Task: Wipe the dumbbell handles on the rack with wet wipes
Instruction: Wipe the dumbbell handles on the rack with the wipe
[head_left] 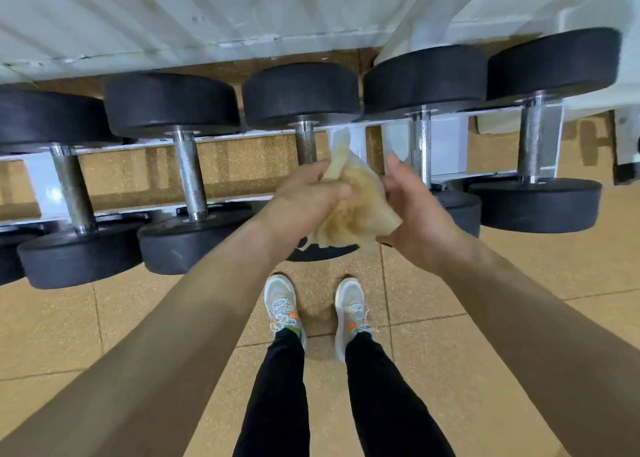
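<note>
Several black dumbbells with steel handles lie side by side on a white rack (114,145). Both hands hold a crumpled, stained wet wipe (353,207) above the near end of the middle dumbbell. My left hand (304,200) grips its left side with curled fingers. My right hand (415,214) holds its right side, thumb up. The middle dumbbell's handle (305,141) shows just beyond the wipe, its lower part hidden by my hands. Handles to the left (188,172) and right (420,145) are uncovered.
A white corrugated wall (207,13) stands behind the rack. A white frame post (440,3) rises at the upper right. The floor is tan tile (485,335). My feet in light trainers (284,307) stand just in front of the rack.
</note>
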{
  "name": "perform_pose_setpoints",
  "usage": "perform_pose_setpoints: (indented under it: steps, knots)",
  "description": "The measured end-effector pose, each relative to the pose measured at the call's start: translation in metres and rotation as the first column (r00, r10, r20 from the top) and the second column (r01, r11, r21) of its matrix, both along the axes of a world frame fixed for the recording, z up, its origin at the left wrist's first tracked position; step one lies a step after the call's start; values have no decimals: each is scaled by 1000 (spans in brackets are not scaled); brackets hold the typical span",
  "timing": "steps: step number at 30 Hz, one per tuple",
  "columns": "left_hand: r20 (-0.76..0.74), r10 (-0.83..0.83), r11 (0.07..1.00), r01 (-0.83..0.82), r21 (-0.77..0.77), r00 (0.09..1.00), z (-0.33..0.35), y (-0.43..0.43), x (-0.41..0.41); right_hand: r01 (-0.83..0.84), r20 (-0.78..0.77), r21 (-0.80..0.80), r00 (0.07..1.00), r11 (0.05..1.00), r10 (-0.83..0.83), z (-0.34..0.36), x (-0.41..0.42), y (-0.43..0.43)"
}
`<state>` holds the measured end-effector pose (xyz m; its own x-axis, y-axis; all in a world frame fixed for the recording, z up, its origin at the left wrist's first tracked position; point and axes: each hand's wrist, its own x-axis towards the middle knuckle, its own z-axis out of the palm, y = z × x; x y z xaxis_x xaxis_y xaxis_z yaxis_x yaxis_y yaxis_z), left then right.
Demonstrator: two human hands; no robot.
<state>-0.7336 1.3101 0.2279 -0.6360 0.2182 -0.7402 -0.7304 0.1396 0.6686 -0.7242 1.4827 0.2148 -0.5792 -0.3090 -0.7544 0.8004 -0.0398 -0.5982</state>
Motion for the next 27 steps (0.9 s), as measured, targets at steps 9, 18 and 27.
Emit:
perform_pose_setpoints:
  steps: [9,18,27]
  knots:
    - [-36,136,962,-141,-232,990,-17,75,-22,278,-46,45,960,959,-276,-20,-26,90]
    - [-104,478,813,-484,-324,872,-99,162,-45,319,-226,478,945,818,-236,-75,-81,128]
    - [-229,446,640,-487,-595,865,-113,182,-27,282,-351,891,925,356,146,-103,-79,135]
